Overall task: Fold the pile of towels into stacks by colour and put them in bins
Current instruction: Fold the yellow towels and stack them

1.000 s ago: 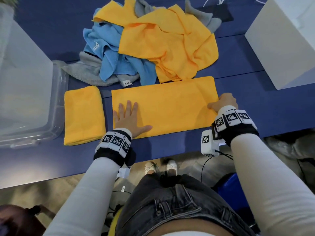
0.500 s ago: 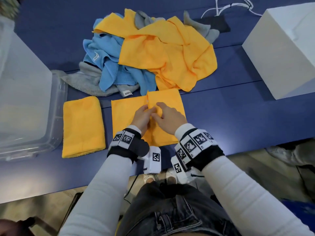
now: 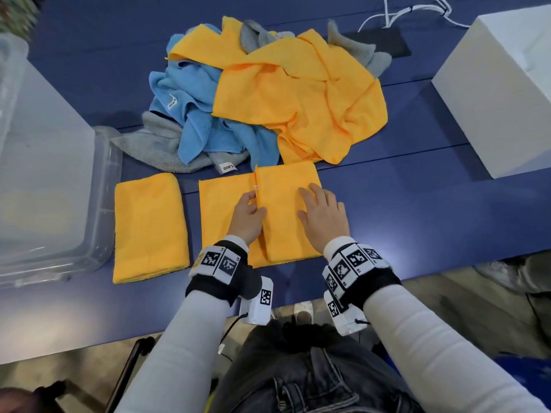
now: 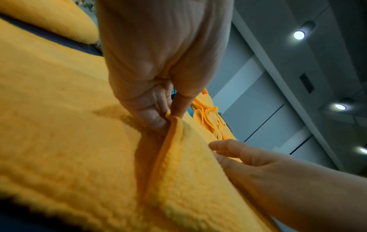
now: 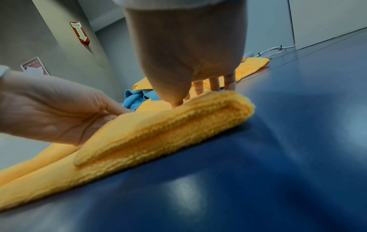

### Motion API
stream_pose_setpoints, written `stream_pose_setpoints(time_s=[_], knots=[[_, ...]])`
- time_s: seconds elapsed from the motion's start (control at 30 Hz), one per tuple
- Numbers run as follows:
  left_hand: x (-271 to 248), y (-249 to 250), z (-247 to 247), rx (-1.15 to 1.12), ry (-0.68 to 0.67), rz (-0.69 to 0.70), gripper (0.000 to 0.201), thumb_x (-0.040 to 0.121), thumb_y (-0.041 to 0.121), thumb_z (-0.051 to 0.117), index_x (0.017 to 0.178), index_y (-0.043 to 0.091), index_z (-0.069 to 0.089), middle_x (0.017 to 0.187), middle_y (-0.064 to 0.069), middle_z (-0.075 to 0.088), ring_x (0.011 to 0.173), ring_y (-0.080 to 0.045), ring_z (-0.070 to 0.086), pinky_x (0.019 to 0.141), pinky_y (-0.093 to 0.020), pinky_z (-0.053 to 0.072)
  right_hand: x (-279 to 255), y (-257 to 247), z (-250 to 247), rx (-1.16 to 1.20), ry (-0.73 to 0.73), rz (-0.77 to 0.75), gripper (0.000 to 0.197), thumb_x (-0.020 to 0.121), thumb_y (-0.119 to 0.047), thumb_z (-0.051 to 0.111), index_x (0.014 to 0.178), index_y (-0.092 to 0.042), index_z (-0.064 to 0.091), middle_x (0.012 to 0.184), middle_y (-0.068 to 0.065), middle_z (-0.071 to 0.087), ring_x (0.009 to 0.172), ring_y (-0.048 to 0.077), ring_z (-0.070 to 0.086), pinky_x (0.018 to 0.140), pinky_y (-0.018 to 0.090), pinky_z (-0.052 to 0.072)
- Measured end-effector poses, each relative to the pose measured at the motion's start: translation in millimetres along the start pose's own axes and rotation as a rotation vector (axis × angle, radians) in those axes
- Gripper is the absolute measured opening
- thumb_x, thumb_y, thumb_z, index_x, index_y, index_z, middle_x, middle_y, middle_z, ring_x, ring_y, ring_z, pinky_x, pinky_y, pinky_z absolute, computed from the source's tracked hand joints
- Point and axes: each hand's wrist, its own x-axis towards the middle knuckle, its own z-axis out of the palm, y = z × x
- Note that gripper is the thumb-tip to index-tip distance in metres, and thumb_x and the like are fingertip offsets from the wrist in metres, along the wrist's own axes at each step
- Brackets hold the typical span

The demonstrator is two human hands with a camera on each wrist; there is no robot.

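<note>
An orange towel [image 3: 283, 222] lies on the blue table [image 3: 417, 210] in front of me, its right part folded over onto its left. My left hand [image 3: 249, 214] pinches the free edge of the folded flap [image 4: 172, 124] between thumb and fingers. My right hand [image 3: 323, 213] lies flat on top of the folded part [image 5: 178, 119], fingers straight. A finished folded orange towel [image 3: 150, 226] sits to the left. Behind them is the pile of loose orange [image 3: 301, 96], blue [image 3: 196, 120] and grey [image 3: 155, 144] towels.
A clear plastic bin [image 3: 98, 210] stands at the left edge of the table, beside the folded towel. A white box [image 3: 501, 93] sits at the right. White cables [image 3: 417, 10] and a black pad [image 3: 384, 40] lie at the back. The table's front edge is close to my wrists.
The right hand carried the towel's right end over to the left, folding it. It then let go and moved right to lie flat on the fold, while the left hand took the flap's edge.
</note>
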Motion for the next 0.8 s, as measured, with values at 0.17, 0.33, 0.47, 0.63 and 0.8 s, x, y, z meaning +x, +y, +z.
stream_pose_setpoints(time_s=[0.17,0.33,0.47,0.63,0.8], knots=[[-5,3,-4,0.616,0.048,0.256,0.082,0.088,0.008,0.058,0.149,0.020,0.004,0.148,-0.013,0.027,0.128,-0.029,0.035,0.104,-0.040,0.034,-1,1,1,-0.034,-0.020,-0.024,0.052,0.101,-0.037,0.031,0.149,-0.022,0.019,0.157,0.003,0.015,0.139,0.026,0.023,0.103,0.040,0.028],[-13,6,-9,1.211,-0.059,0.448,0.061,0.092,0.029,0.054,0.145,0.023,0.024,0.156,-0.003,0.009,0.144,-0.025,0.001,0.114,-0.040,0.014,8,0,-18,0.174,-0.044,0.086,0.057,0.095,-0.026,0.049,0.146,-0.018,0.024,0.151,0.007,0.020,0.131,0.029,0.032,0.100,0.041,0.034],[-12,-10,-1,1.352,-0.269,0.363,0.070,0.096,0.048,0.037,0.150,0.023,0.002,0.158,-0.001,-0.013,0.145,-0.027,-0.013,0.116,-0.043,0.000,18,6,-31,0.512,-0.084,0.324,0.051,0.091,-0.021,0.058,0.136,-0.008,0.037,0.130,0.014,0.044,0.118,0.032,0.047,0.090,0.040,0.043],[-11,-24,7,1.437,-0.284,0.320,0.077,0.093,0.059,0.024,0.147,0.022,-0.016,0.154,-0.003,-0.027,0.142,-0.032,-0.022,0.115,-0.048,-0.008,22,18,-44,0.803,-0.284,0.417,0.021,0.084,-0.025,0.067,0.087,-0.007,0.057,0.085,0.013,0.056,0.075,0.024,0.056,0.070,0.034,0.048],[-13,-15,23,1.293,-0.312,0.313,0.079,0.093,0.055,0.035,0.149,0.021,-0.011,0.155,-0.003,-0.023,0.142,-0.031,-0.021,0.115,-0.048,-0.008,20,12,-60,0.665,-0.169,0.248,0.031,0.085,-0.022,0.062,0.069,-0.012,0.038,0.064,0.007,0.044,0.052,0.021,0.044,0.051,0.031,0.038]])
